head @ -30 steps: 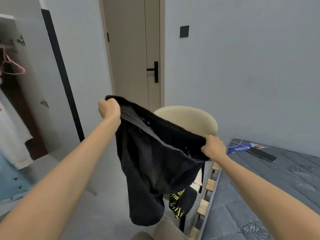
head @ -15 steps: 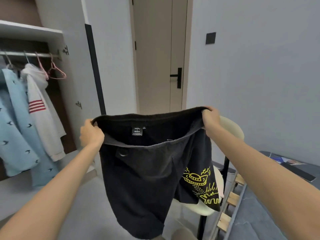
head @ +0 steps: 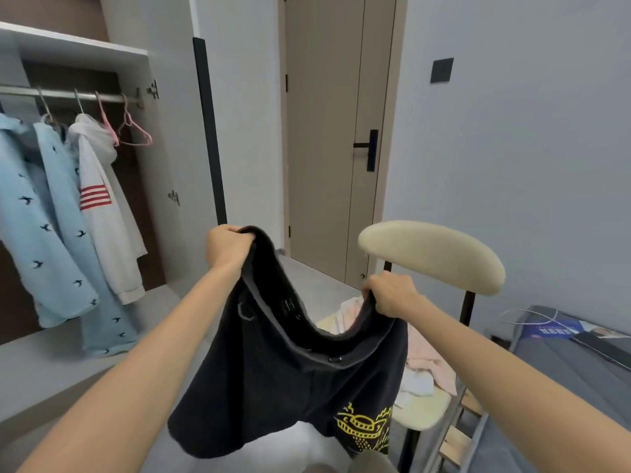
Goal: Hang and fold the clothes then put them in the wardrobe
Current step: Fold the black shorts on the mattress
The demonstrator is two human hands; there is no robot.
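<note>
Head view: black shorts [head: 290, 370] with a yellow print on one leg are held up in mid-air by the waistband, just in front of the chair [head: 433, 254]. One end of the waistband is gripped by the left hand [head: 227, 247], higher up. The other end is gripped lower by the right hand [head: 392, 297], fingers [head: 370, 288] curled into the fabric. Pale clothes [head: 423, 356] are piled on the chair seat. Off to the left, a blue jacket [head: 41, 216], white hoodie [head: 102, 213] and pink hanger [head: 135, 133] are hung in the open wardrobe [head: 75, 49].

Nothing was legible: the label [head: 286, 303] inside the black shorts [head: 283, 380], below the left fingers [head: 236, 231], and the print on the blue booklet [head: 553, 331] were blurred.
</note>
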